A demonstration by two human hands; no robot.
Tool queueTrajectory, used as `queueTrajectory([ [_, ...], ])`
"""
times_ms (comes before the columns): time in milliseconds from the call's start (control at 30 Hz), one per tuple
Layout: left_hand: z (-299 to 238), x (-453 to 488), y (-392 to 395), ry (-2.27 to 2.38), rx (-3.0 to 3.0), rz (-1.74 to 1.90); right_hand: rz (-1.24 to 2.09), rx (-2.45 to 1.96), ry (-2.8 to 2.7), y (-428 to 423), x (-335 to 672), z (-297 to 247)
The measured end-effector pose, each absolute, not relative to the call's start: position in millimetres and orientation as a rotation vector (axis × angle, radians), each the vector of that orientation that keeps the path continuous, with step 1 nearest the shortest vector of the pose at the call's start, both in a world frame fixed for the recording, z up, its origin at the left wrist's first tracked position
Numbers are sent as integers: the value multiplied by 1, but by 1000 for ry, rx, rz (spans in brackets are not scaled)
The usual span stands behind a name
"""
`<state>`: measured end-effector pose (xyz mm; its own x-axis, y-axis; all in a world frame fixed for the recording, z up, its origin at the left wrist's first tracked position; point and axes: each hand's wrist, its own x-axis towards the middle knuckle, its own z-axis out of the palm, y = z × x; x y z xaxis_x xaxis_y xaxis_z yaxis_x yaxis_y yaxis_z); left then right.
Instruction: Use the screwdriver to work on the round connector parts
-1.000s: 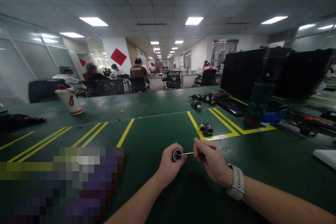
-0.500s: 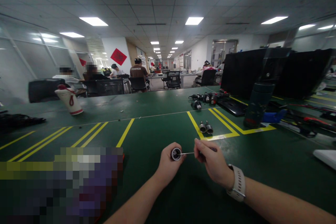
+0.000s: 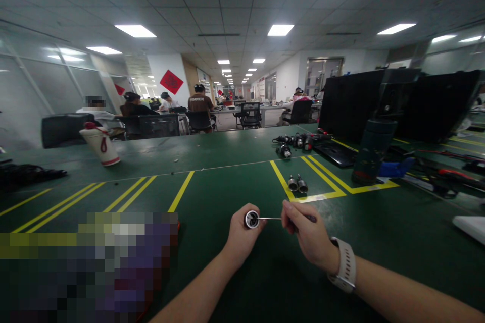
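Note:
My left hand (image 3: 240, 239) is closed around a round, hollow metal connector (image 3: 251, 219), its open end turned up toward me. Dark parts show inside the silver rim. In my right hand (image 3: 307, 234), wearing a pale wristwatch, is a slim screwdriver (image 3: 271, 218) with a dark handle. Its thin shaft points left and meets the connector's rim at the right side; whether the tip is inside or only against the edge I cannot tell. Beyond my hands, two similar metal connectors (image 3: 297, 183) stand side by side within yellow tape lines.
Farther back lie several dark connectors with cables (image 3: 293, 144). A dark bottle (image 3: 373, 151) and black monitors (image 3: 358, 103) stand at right. To the left are a white cup (image 3: 101, 146) and a blurred-out object (image 3: 129, 262). People sit at desks across the green table (image 3: 212, 156).
My left hand has shifted slightly up and left, and the connector's opening faces me a little more. The screwdriver has moved up slightly with its shaft closer to level.

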<state>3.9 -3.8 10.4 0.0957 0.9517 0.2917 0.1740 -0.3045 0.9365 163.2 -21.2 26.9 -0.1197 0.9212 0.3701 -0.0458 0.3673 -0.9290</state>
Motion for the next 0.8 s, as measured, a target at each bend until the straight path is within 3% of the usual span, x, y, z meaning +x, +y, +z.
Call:
queueTrajectory([
  [800, 8, 4, -1, 1121, 1617, 1298, 1013, -807, -1529, -26, 164, 34],
])
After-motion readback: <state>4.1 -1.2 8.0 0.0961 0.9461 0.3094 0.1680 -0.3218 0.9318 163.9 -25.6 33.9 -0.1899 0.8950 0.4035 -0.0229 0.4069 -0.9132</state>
